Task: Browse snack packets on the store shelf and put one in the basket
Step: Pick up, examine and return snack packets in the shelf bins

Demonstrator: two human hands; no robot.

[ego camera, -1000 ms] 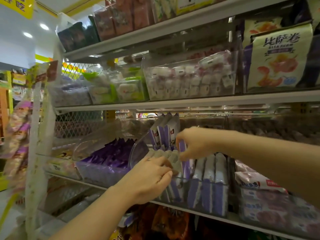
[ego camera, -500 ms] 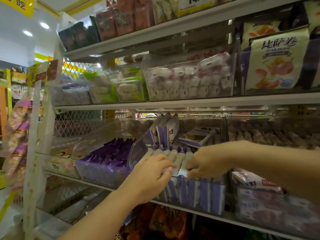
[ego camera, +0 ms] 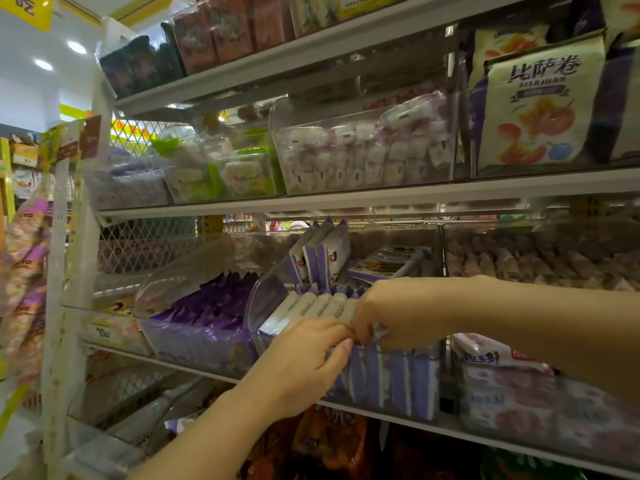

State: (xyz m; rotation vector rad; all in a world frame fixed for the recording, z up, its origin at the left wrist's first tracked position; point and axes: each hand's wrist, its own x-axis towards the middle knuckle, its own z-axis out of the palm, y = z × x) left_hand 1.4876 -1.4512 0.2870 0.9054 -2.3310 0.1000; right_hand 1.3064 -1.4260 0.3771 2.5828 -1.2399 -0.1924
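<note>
White-and-purple snack packets [ego camera: 320, 305] stand in rows inside a clear bin [ego camera: 398, 384] on the middle shelf. My right hand [ego camera: 388, 311] reaches in from the right, its fingers curled down around a packet top at the front row. My left hand [ego camera: 306, 363] comes up from below and its bent fingers and thumb pinch the front packets at the bin's rim, touching the right hand's fingertips. Three more of these packets [ego camera: 325, 258] stand upright at the back. No basket is in view.
A bin of dark purple packets [ego camera: 204, 315] sits to the left, and pink-and-white bags [ego camera: 498, 360] lie to the right. The shelf above holds clear bins of small white sweets [ego camera: 363, 150] and a large printed bag [ego camera: 540, 105]. Packets hang on a strip [ego camera: 24, 271] at far left.
My right hand has come down from holding a packet lifted above the row and now sits low at the front of the bin. The left hand has stayed at the rim.
</note>
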